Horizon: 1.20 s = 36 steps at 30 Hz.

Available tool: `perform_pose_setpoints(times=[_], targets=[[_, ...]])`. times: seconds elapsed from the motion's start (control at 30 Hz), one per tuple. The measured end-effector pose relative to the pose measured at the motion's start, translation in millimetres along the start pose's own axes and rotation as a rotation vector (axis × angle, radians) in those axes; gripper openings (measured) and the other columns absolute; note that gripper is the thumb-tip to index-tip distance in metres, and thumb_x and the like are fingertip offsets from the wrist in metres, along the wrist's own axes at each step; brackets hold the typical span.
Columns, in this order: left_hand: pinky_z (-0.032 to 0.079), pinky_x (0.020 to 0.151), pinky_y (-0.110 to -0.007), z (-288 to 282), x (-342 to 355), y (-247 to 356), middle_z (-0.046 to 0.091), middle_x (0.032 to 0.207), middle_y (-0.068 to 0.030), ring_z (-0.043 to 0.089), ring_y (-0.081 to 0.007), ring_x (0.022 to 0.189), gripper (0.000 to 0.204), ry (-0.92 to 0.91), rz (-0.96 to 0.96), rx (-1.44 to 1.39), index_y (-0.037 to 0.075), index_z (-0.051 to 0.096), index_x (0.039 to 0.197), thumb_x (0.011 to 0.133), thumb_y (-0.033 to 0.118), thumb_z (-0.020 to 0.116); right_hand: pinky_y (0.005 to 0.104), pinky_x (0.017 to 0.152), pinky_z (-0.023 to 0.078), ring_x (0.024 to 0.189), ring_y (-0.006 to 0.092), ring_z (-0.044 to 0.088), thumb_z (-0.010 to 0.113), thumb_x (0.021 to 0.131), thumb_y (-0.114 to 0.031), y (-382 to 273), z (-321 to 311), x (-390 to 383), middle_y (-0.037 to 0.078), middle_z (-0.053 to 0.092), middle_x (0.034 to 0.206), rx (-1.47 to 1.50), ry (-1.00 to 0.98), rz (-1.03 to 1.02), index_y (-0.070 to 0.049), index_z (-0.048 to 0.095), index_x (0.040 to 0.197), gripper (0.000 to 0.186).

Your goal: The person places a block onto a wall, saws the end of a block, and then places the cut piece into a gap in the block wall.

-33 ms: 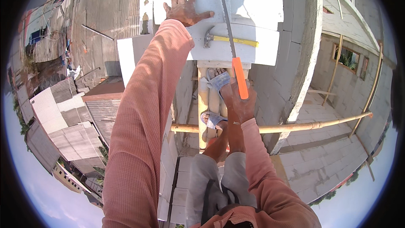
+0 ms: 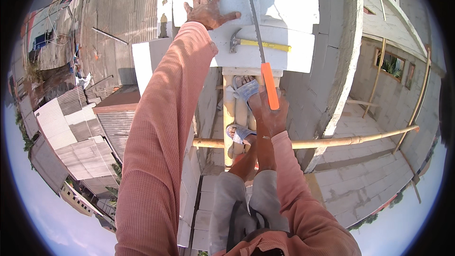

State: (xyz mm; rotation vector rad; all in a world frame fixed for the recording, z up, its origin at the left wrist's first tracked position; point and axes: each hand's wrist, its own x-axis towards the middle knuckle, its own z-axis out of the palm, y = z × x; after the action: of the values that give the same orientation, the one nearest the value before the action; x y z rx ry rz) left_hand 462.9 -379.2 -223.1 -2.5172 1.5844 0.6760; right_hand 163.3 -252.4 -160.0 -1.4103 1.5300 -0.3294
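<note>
My left hand [image 2: 207,10] lies flat with spread fingers on a white block [image 2: 296,7], left of a hand saw [image 2: 270,85]. The fingers of my right hand [image 2: 272,117] are wrapped round the saw's orange handle. Its long toothed blade runs away from me over the white block; the far tip is cut off by the top of the picture. Between my hands, a claw hammer [image 2: 266,45] with a yellow handle rests on a second white block [image 2: 289,60], its head toward the left.
My sandalled feet [image 2: 245,90] stand on bamboo poles [image 2: 228,114] high up. A crosswise bamboo pole [image 2: 350,140] passes behind my right forearm. A block wall [image 2: 327,61] rises at the right, and corrugated metal roofs [image 2: 125,14] lie far below at the left.
</note>
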Motion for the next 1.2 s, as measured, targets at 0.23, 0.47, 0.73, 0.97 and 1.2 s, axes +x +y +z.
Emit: perform_pose_setpoints(times=[0.23, 0.47, 0.73, 0.97, 1.2], targets=[[0.017, 0.117, -0.072, -2.4, -6.4, 0.6, 0.003, 0.17, -0.0169, -0.001, -0.0372, 0.156, 0.124, -0.004, -0.042, -0.024, 0.034, 0.021, 0.161, 0.062, 0.084, 0.073, 0.0309, 0.057, 0.046, 0.056, 0.0131, 0.052, 0.068, 0.097, -0.03, -51.5, 14.0, 45.2, 0.008, 0.059, 0.063, 0.15, -0.009, -0.059, 0.001, 0.06, 0.084, 0.035], [0.019, 0.117, -0.073, -9.3, -4.6, 8.6, 0.006, 0.17, -0.0144, 0.001, -0.0353, 0.157, 0.123, -0.044, -0.106, -0.024, 0.035, 0.021, 0.161, 0.061, 0.083, 0.075, 0.0279, 0.061, 0.042, 0.067, 0.0088, 0.044, 0.07, 0.097, -0.023, -13.8, 5.3, 8.0, 0.0, 0.052, 0.07, -0.037, -0.027, 0.052, 0.002, 0.061, 0.087, 0.028], [0.025, 0.111, -0.076, 30.7, 13.6, -9.9, 0.002, 0.166, -0.0269, -0.002, -0.0463, 0.154, 0.132, 0.182, 0.079, -0.068, 0.024, 0.019, 0.163, 0.059, 0.087, 0.072, 0.0297, 0.064, 0.047, 0.065, 0.0115, 0.051, 0.069, 0.096, -0.028, -75.2, 20.6, 83.2, 0.007, 0.062, 0.071, 0.151, -0.026, -0.094, 0.0, 0.065, 0.089, 0.03], [0.026, 0.111, -0.076, 23.8, 11.6, -15.2, 0.0, 0.166, -0.0286, -0.004, -0.0491, 0.153, 0.132, 0.131, 0.071, -0.09, 0.024, 0.015, 0.163, 0.061, 0.086, 0.071, 0.0336, 0.06, 0.048, 0.059, 0.0166, 0.053, 0.069, 0.096, -0.031, -5.0, 17.8, 12.5, 0.008, 0.06, 0.066, 0.005, -0.011, -0.012, 0.003, 0.066, 0.093, 0.034], [0.026, 0.111, -0.076, 19.4, 3.6, -4.0, -0.002, 0.165, -0.03, -0.006, -0.0513, 0.152, 0.133, 0.144, 0.079, -0.077, 0.022, 0.011, 0.164, 0.063, 0.086, 0.071, 0.0305, 0.059, 0.047, 0.059, 0.0131, 0.052, 0.068, 0.097, -0.029, -31.9, 8.3, 43.3, 0.008, 0.06, 0.065, 0.155, -0.022, -0.062, 0.003, 0.065, 0.09, 0.033]])
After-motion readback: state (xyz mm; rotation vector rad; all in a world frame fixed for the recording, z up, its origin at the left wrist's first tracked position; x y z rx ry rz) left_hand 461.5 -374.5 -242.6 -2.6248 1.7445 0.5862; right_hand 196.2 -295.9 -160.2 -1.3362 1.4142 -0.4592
